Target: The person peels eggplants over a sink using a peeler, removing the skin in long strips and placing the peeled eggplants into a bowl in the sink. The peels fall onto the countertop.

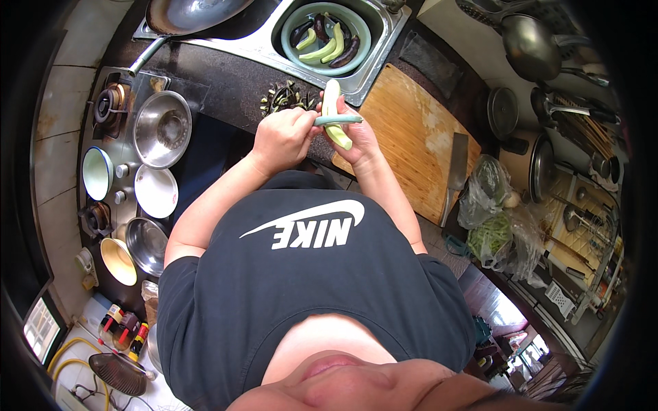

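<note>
My left hand (282, 136) grips the handle of a pale green peeler (342, 119). The peeler's head lies across a peeled, pale green eggplant (332, 95). Cradling that eggplant from the other side is my right hand (364, 134), its fingers partly hidden behind it. A heap of dark peelings (284, 96) lies on the counter just beyond my left hand. Past both hands, a light green basin (366, 38) stands in the sink, holding a mix of dark unpeeled eggplants (345, 53) and pale peeled ones (320, 51).
To the right lies a wooden cutting board (401, 133) with a cleaver (456, 162) along its edge. Plastic bags of green vegetables (488, 236) sit beyond it. A wok (200, 13) rests near the sink (257, 54). Metal bowls (163, 128) and dishes cover the left-hand stove.
</note>
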The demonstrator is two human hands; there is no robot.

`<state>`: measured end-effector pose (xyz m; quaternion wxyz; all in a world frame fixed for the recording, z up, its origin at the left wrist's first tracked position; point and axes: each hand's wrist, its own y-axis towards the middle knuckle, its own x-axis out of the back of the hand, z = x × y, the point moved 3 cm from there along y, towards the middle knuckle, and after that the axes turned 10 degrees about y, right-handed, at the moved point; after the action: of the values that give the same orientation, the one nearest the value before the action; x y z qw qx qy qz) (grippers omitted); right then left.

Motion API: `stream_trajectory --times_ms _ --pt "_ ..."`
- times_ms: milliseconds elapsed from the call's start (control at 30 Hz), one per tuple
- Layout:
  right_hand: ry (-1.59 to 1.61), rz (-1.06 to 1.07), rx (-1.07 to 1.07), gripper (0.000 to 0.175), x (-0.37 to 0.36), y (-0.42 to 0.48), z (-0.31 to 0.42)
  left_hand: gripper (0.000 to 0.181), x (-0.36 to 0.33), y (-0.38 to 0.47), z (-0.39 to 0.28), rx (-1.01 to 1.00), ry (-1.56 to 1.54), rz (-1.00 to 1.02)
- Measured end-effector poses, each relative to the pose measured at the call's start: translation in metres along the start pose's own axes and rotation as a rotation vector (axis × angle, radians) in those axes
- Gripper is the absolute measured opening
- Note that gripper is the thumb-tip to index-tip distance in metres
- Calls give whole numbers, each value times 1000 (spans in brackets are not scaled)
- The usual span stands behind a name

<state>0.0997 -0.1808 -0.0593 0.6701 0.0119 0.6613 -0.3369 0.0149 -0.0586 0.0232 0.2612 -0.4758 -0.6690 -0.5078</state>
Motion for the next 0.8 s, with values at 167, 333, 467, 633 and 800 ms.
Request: stream_trajectory --times_ms 167,333,467,633,800 --pt "81 17 -58 42 -7 -5 -5 14 2 -1 0 -14 29 -33" --pt "66 55 -125 42 -16 -18 -1 16 6 -2 7 35 53 -35" --pt "79 64 -132 42 -21 -22 -2 16 9 0 11 44 70 -24" --pt "-5 121 -119 38 -24 -20 -6 16 9 8 11 64 72 1" --pt "-38 152 -121 35 -27 -23 -6 15 18 10 19 82 67 -90"
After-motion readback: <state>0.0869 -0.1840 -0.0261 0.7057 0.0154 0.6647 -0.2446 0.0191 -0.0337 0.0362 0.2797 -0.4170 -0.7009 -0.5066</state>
